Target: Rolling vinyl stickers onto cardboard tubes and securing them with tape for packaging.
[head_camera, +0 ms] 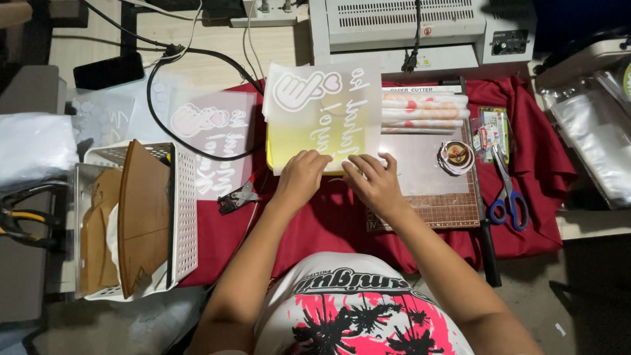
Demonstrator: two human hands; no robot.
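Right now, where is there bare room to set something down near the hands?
Bare red cloth lies between the hands and the person's body, and between the pliers and left hand. Crowded: the paper cutter, with its sticker stack and scissors.

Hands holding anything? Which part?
Both hands, left and right, pinch the printed film sheet at its near bottom edge.

Blue-handled scissors (509, 197) are lying on the red cloth (545, 158) right of the paper cutter (434, 190), with a round sticker stack (456, 156) sitting on the cutter's board. A white basket (184, 210) is holding brown curved boards (141, 217) at left. A grey laminator (407, 29) is sitting at the back, and a black phone (108, 70) is lying far left.
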